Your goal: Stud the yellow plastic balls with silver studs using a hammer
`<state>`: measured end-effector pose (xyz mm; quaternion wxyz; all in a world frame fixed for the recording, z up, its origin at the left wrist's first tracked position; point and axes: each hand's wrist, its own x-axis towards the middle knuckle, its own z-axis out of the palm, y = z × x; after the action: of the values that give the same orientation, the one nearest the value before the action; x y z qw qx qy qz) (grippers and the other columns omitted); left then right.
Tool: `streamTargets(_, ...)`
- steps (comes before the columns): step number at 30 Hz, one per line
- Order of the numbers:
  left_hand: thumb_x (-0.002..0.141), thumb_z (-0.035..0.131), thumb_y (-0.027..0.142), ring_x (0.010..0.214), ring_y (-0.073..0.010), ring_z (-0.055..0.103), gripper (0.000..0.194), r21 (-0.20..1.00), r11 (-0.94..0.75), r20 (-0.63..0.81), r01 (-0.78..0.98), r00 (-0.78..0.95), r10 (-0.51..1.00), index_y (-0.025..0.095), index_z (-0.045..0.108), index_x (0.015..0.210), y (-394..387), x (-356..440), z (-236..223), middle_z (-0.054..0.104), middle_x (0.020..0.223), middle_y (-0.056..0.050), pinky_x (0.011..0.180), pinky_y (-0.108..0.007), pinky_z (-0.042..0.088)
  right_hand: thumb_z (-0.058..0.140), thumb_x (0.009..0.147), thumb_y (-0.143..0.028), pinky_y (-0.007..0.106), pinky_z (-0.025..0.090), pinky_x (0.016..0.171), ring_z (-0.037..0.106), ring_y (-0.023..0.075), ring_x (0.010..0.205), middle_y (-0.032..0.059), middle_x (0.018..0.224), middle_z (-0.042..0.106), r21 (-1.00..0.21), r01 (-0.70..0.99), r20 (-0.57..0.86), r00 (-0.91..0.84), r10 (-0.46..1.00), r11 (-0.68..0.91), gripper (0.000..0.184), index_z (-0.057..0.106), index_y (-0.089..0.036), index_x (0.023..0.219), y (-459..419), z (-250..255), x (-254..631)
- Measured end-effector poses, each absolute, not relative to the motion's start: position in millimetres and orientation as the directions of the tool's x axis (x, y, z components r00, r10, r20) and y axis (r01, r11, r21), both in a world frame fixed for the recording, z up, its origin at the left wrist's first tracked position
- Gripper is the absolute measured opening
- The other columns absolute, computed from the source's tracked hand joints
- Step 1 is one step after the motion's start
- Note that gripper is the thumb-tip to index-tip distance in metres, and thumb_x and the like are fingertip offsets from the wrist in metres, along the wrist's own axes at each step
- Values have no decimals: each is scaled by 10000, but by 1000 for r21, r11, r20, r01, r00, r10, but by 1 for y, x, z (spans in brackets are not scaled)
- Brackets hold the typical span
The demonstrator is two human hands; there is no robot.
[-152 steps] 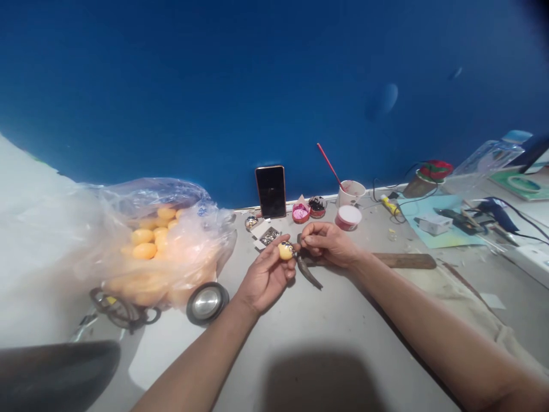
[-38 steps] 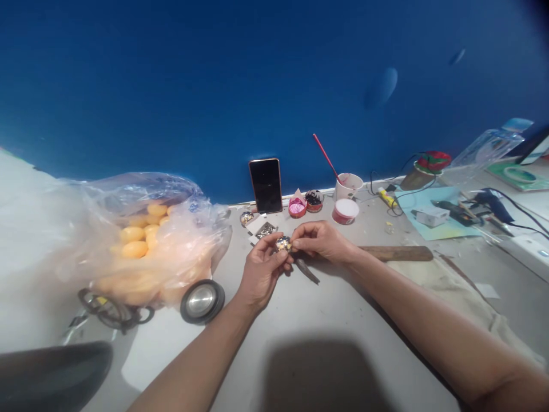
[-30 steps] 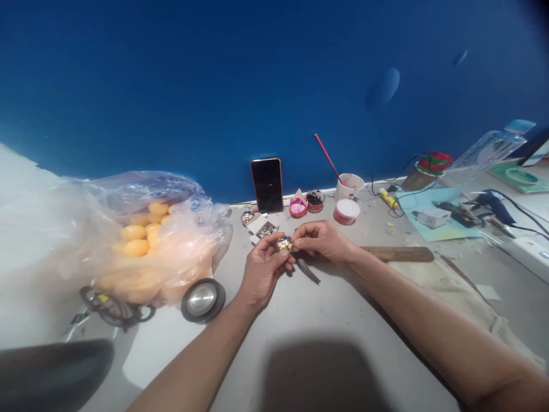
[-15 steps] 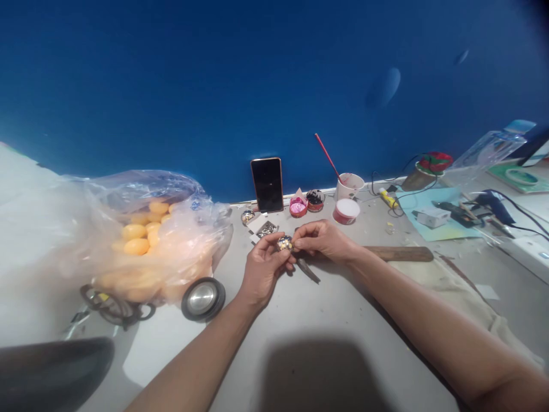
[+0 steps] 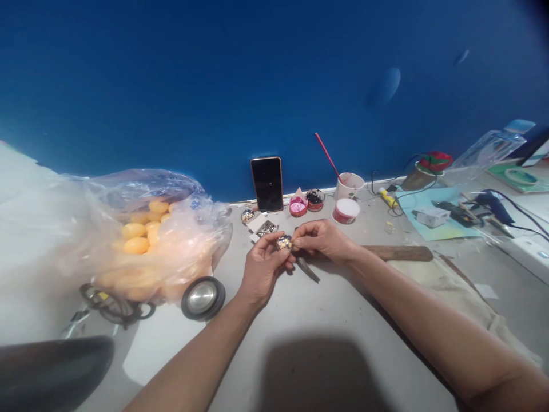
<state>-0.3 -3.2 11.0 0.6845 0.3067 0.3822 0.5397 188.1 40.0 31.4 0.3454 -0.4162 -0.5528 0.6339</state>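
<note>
My left hand pinches a small yellow ball dotted with shiny silvery pieces. At the ball's right side, the thumb and fingertips of my right hand are pressed together; anything between them is too small to make out. Just beyond the left fingers lies a white paper with shiny silver bits on it. A similar glittering ball rests behind that paper. Under my right hand a dark pointed metal piece pokes out, and a wooden handle shows beyond the wrist.
A phone leans on the blue wall. Small pots of pink and black bits, a red-and-white tub and a cup stand nearby. Left is a plastic bag of yellow balls beside a round metal-centred disc.
Almost nothing differs. The ball and both hands have shifted only very slightly, with the grip looking the same.
</note>
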Motion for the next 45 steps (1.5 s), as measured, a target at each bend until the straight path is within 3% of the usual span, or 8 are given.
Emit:
streamTargets(23,592,979,260,591,-145,695,622,836,258,-226,-484,125,966,138,652,1108,-5,1,10,747,826,-23,580,-280,576,825,712,-288,224,317,461,457,74,496,13,626,664,-980,87,-197,-368,909,-177,173,757,-141,771,34,42,184)
streamTargets(40,591,981,245,572,-160,708,642,831,270,-239,-486,126,963,112,679,1142,-6,3,15,761,778,-34,580,-295,598,704,649,-194,216,361,492,502,92,536,0,618,650,-988,56,-152,-344,927,-141,41,702,-165,679,35,35,180)
streamTargets(45,596,992,235,604,-150,723,644,789,292,-229,-540,183,956,123,687,1152,-5,2,12,769,790,-36,609,-264,592,807,718,-309,203,312,457,472,87,503,-26,570,595,-979,-15,-182,-372,910,-202,192,667,-178,715,36,36,187)
